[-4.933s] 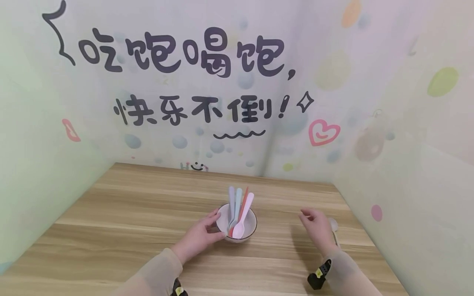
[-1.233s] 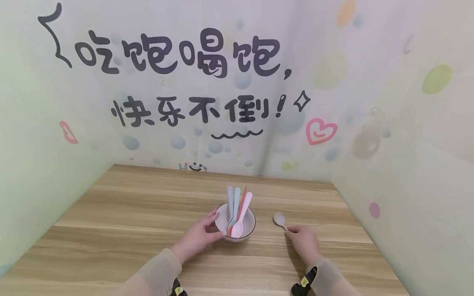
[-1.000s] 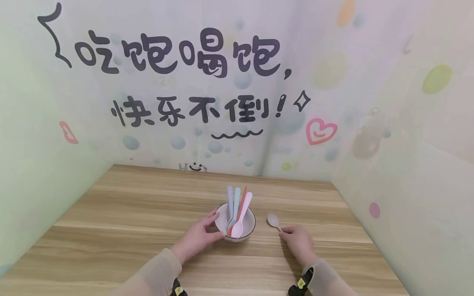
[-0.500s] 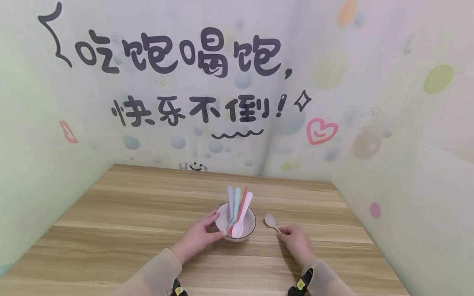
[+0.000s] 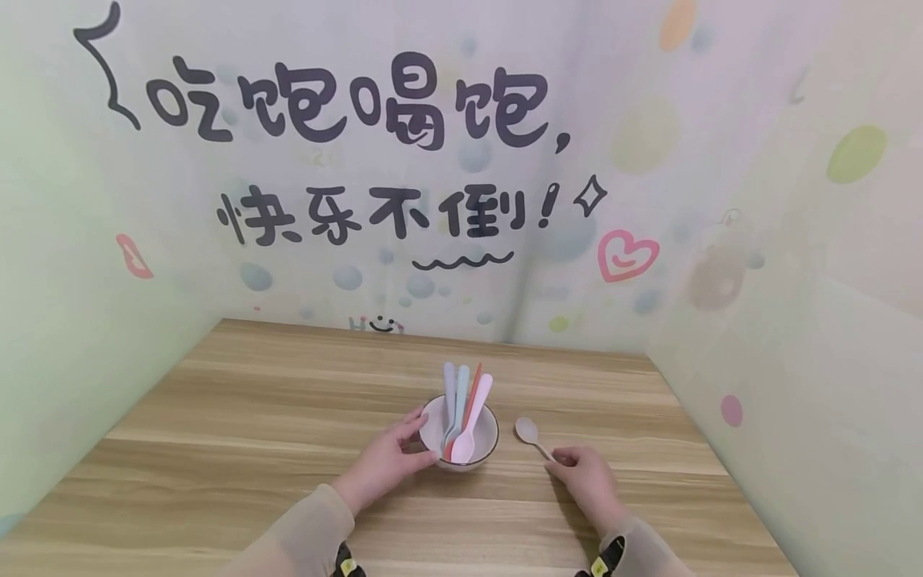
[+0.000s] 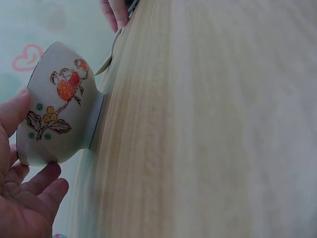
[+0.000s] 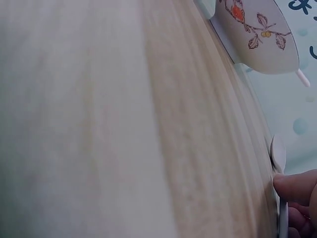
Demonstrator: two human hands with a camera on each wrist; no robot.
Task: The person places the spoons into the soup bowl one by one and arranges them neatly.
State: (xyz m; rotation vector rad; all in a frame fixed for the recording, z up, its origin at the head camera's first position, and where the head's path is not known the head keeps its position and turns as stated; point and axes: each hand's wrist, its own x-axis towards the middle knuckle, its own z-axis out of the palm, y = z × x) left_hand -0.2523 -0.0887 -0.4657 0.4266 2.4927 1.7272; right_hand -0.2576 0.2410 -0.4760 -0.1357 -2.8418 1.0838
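A white bowl (image 5: 485, 458) with a dark rim and painted fruit branches stands on the wooden table. Several coloured plastic utensils lean in it, among them a pink spoon (image 5: 472, 425). My left hand (image 5: 384, 461) holds the bowl at its left side; the left wrist view shows the thumb (image 6: 15, 111) on one side of the wall and fingers (image 6: 49, 183) on the other. To the bowl's right lies a pale spoon (image 5: 527, 431), its head towards the bowl and close to the table. My right hand (image 5: 587, 482) pinches its handle, partly hidden by the fingers.
The wooden table (image 5: 288, 401) runs back to a decorated wall (image 5: 288, 264) with large dark lettering. Another wall (image 5: 793, 361) closes off the right side. Black wrist devices sit below both sleeves.
Since the oldest frame, my right hand has brought the pale spoon left, near the bowl. In the last half second it drew back along the handle while the spoon's head stayed put.
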